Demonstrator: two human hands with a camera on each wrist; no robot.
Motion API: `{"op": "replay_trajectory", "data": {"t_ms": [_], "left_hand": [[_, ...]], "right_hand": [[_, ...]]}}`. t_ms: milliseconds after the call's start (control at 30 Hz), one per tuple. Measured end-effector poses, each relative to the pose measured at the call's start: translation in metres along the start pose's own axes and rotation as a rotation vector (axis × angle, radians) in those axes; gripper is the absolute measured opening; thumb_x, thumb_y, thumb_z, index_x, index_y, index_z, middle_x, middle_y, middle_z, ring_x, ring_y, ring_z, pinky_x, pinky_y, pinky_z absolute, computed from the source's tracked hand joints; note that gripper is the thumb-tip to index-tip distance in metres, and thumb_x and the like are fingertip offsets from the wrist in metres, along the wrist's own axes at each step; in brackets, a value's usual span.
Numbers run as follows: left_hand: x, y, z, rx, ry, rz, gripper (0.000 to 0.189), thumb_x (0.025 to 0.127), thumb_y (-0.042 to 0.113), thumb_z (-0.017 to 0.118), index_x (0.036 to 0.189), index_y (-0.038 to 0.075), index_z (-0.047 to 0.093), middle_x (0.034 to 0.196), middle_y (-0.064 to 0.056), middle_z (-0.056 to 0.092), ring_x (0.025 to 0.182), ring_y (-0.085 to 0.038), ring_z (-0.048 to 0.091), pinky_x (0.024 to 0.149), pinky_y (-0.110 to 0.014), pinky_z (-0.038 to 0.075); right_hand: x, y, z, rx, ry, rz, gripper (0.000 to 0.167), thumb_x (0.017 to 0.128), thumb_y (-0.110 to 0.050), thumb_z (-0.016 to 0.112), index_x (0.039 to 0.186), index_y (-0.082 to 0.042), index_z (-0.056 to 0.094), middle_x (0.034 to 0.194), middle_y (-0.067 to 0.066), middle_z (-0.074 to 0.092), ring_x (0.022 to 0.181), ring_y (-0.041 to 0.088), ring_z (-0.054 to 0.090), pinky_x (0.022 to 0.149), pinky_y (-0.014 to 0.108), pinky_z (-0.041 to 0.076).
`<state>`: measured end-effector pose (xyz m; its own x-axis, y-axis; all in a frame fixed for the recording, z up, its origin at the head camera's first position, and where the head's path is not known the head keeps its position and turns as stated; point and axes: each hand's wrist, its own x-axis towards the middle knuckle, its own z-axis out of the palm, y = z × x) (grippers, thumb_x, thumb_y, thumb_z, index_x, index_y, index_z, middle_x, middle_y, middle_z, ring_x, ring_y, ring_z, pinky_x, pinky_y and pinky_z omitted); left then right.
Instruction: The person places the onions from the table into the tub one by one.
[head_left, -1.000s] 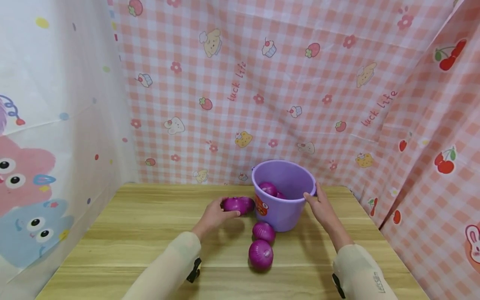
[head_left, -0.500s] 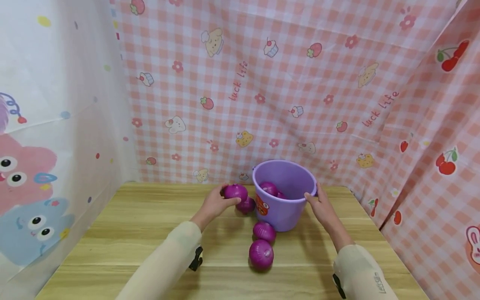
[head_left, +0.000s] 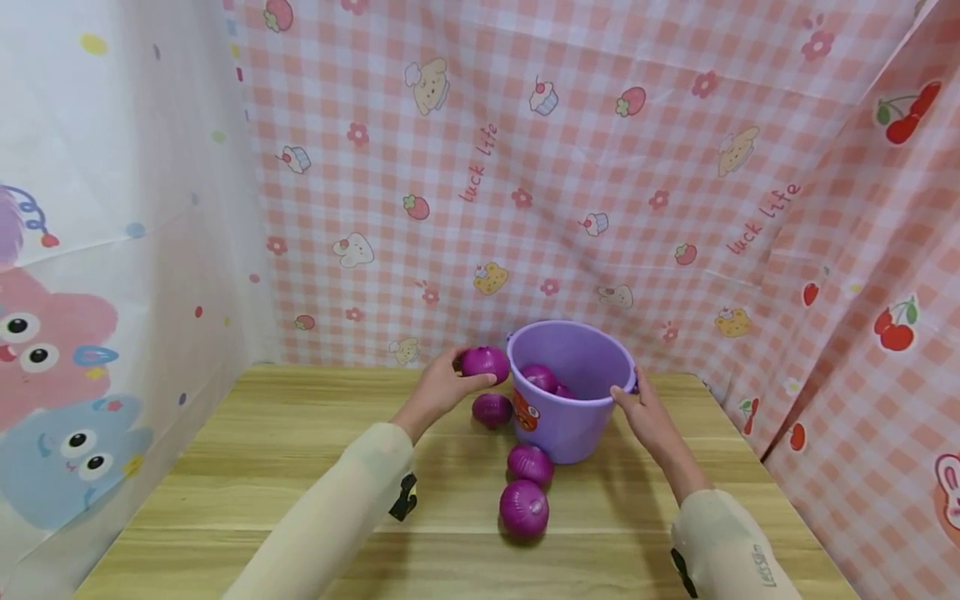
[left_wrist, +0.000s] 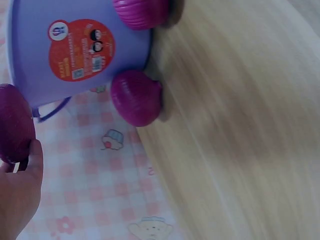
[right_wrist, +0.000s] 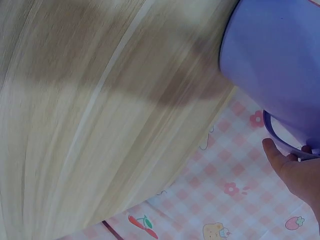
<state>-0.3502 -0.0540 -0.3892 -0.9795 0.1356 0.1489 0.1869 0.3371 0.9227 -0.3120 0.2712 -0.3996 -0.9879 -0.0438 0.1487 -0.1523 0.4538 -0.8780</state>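
Round, glossy, reddish-purple onions point(head_left: 524, 509): three on pale wood-grain tabletop point(head_left: 262, 458), one in left hand point(head_left: 442, 390), at least two inside round purple plastic bucket point(head_left: 573, 433); full count there hidden. Buckets: one. Tabletops: one. Bare hands: two, including right hand point(head_left: 649, 417). Cream sleeves point(head_left: 322, 517): two. Red printed sticker point(left_wrist: 81, 50): one.

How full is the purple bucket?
Partly filled: onions show low inside the bucket, with space above them. Whether more hide beneath, I can't tell.

On the surface point(head_left: 315, 450) we list: bucket point(head_left: 576, 425), onions point(head_left: 538, 379) inside it; one onion point(head_left: 492, 411) left, two onions point(head_left: 530, 465) before it.
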Motion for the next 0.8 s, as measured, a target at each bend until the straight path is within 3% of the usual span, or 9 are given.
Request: {"op": "replay_trajectory", "data": {"t_ms": [133, 333, 667, 800], "left_hand": [[0.003, 0.012, 0.002, -0.007, -0.013, -0.002, 0.075, 0.083, 0.034, 0.082, 0.143, 0.006, 0.047, 0.134, -0.017, 0.057, 0.121, -0.029, 0.057, 0.1, -0.042, 0.049], [0.008, 0.03, 0.01, -0.05, -0.045, 0.031, 0.075, 0.082, 0.031, 0.082, 0.144, 0.006, 0.047, 0.134, -0.016, 0.057, 0.12, -0.029, 0.057, 0.1, -0.04, 0.05], [0.018, 0.057, 0.035, -0.048, -0.091, 0.087, 0.07, 0.083, 0.028, 0.081, 0.141, 0.005, 0.049, 0.13, -0.014, 0.061, 0.117, -0.026, 0.06, 0.098, -0.037, 0.051], [0.02, 0.064, 0.044, -0.019, -0.1, 0.081, 0.072, 0.083, 0.031, 0.081, 0.142, 0.006, 0.048, 0.131, -0.014, 0.06, 0.116, -0.027, 0.06, 0.097, -0.038, 0.051]], "right_hand": [[0.003, 0.001, -0.002, 0.0, -0.003, 0.005, 0.07, 0.105, -0.021, 0.047, 0.157, 0.002, 0.005, 0.15, 0.032, 0.028, 0.142, 0.045, 0.023, 0.118, 0.059, 0.012], [0.004, -0.001, -0.005, 0.001, -0.031, 0.014, 0.071, 0.105, -0.024, 0.048, 0.156, 0.004, 0.008, 0.153, 0.032, 0.024, 0.143, 0.045, 0.021, 0.118, 0.057, 0.012], [0.007, 0.0, -0.007, 0.013, -0.069, 0.038, 0.071, 0.105, -0.021, 0.046, 0.155, 0.007, 0.004, 0.156, 0.034, 0.017, 0.145, 0.045, 0.017, 0.119, 0.054, 0.012], [0.007, -0.001, -0.007, 0.017, -0.076, 0.037, 0.071, 0.105, -0.021, 0.046, 0.155, 0.006, 0.003, 0.156, 0.035, 0.017, 0.145, 0.045, 0.017, 0.119, 0.054, 0.013]]}}
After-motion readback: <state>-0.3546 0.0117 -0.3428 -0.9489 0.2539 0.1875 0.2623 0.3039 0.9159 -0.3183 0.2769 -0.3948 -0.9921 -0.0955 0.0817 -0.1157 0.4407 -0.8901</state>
